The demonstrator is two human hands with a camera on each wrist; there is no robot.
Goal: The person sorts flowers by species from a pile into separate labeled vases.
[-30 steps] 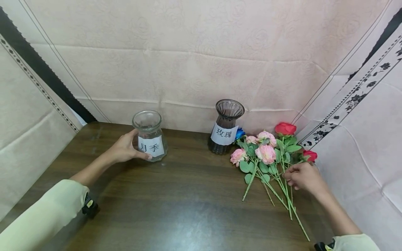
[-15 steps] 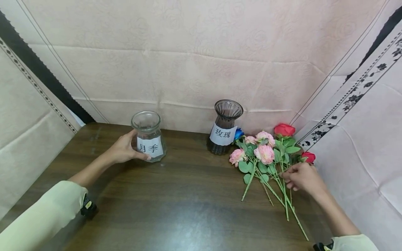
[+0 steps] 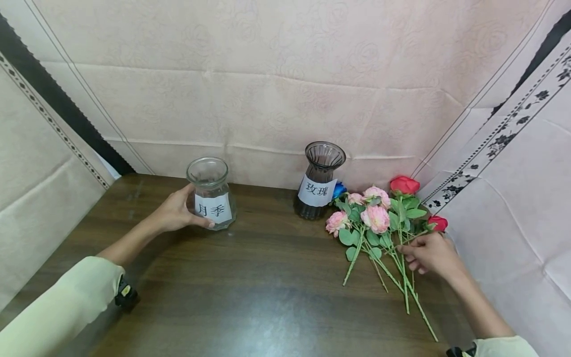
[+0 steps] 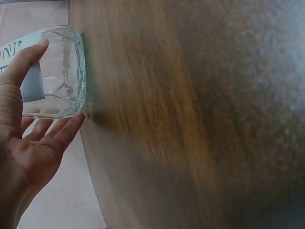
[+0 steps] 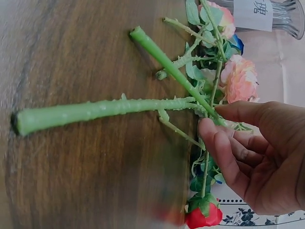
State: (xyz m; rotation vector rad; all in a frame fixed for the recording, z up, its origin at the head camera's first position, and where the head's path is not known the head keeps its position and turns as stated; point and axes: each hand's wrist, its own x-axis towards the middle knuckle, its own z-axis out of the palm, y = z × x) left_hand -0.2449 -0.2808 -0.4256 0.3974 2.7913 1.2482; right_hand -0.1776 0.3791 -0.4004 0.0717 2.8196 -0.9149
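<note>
The right hand (image 3: pixel 430 254) has its fingers clamped on a green stem (image 5: pixel 164 62) among flowers (image 3: pixel 376 219) on the surface (image 3: pixel 223 277), probably light, bendable, best pinched mid-stem. The left hand (image 3: pixel 178 212) clasps the upright clear vase (image 3: pixel 210 188), likely slick, breakable glass, safest round its body.

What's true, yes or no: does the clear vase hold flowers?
No, the clear vase is empty; the flowers are beside the dark vase.

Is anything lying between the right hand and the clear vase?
Yes: pink flowers and their stems lie left of the right hand, toward the clear vase. The dark vase stands farther back, near that path.
</note>
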